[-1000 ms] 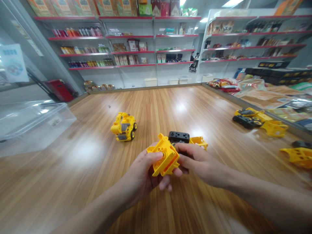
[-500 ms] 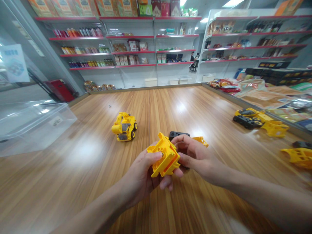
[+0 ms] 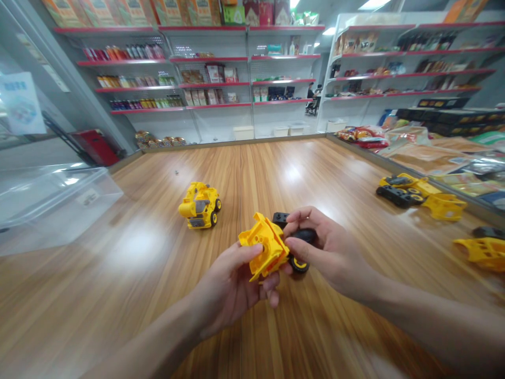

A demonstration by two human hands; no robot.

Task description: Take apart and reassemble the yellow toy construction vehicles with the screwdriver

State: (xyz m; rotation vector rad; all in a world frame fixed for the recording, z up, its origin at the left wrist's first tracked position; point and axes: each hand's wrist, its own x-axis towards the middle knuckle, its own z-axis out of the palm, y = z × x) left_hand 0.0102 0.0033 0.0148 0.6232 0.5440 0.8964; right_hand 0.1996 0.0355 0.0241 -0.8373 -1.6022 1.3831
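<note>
Bright light pours from ceiling panels [image 3: 374, 4], glare flares white across the worktop [image 3: 244, 179], and the shelves [image 3: 215, 84] blur softly, the frame edges stretching wide!

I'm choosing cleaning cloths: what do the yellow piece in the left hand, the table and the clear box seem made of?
Yellow piece: probably hard, smooth plastic, judging by its even color and round holes.
Table: glossy, with streaked wood grain and reflections; wood or laminate, I can't tell.
Clear box: likely shiny plastic, its walls transparent with highlights.
</note>
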